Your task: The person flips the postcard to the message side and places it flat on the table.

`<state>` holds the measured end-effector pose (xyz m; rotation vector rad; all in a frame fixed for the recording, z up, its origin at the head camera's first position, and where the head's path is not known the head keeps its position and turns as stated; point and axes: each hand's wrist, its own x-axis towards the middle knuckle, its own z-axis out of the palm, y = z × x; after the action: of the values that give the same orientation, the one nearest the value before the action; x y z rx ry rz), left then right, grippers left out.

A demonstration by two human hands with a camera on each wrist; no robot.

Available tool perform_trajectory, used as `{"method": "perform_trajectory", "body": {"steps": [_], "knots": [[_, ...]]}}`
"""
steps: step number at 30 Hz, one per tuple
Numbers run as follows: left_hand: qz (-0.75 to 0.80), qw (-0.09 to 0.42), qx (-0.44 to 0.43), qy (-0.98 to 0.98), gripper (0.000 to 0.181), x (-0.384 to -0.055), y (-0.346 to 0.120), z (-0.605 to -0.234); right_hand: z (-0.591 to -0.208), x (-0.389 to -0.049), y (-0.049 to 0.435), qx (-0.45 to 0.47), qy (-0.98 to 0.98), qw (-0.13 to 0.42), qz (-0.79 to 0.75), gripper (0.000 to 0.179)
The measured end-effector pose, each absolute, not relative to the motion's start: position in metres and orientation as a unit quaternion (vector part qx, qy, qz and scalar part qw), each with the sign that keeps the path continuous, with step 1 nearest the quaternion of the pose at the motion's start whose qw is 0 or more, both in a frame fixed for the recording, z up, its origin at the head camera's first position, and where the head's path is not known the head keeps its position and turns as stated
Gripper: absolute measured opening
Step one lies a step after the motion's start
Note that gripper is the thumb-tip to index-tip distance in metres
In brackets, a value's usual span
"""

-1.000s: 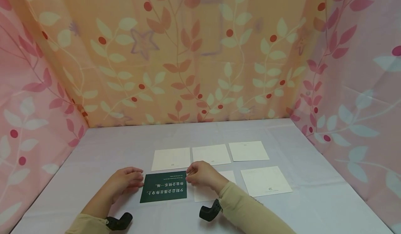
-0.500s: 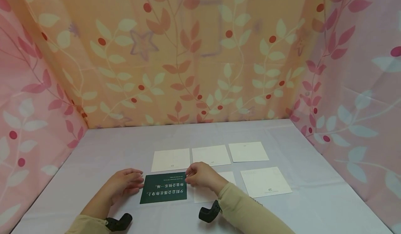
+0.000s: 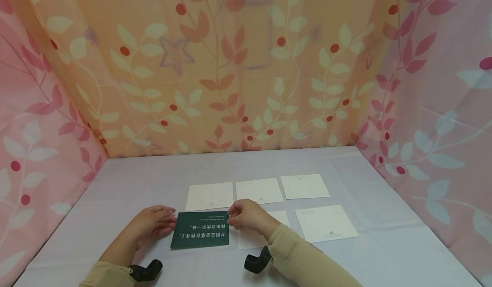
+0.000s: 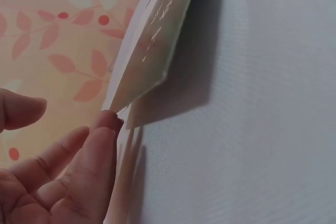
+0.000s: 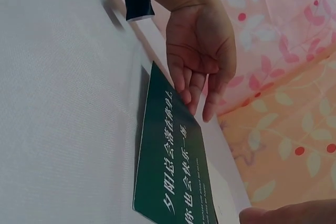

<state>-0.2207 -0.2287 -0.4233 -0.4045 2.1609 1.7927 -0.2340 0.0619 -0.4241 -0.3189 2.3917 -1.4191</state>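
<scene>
Place: a small staged recording booth, not a lived-in room.
Enclosure: printed cloth (image 3: pixel 238 65) hung on three sides, at 9, 12 and 3 o'clock, closing off everything behind it.
Cloth pattern: leaves, vines and red berries; orange ground at 12 o'clock, pink ground on the side panels (image 3: pixel 434 107).
Worktop: a flat surface under a plain pale lilac cover (image 3: pixel 130 180), faintly creased, running right up to the hangings.
Laid out: square cream cards (image 3: pixel 303 185) in tidy rows, and one dark green card (image 3: pixel 200 235) with white printed characters at 6 o'clock.
Recording gear: black wrist-worn mount (image 3: pixel 258 261) on a beige sleeve (image 3: pixel 307 263).
</scene>
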Motion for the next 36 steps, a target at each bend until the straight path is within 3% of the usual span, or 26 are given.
{"method": "perform_trajectory", "body": {"steps": [11,36], "knots": [[0.604,0.137,-0.106,0.778,0.033,-0.221,-0.224,-0.428,-0.424,-0.232,0.062,-0.113,0.841,0.171,-0.500,0.017],[0.613,0.137,-0.089,0.773,0.043,-0.220,-0.222,-0.429,-0.426,-0.235,0.065,-0.121,0.834,0.163,-0.512,0.018]]}}
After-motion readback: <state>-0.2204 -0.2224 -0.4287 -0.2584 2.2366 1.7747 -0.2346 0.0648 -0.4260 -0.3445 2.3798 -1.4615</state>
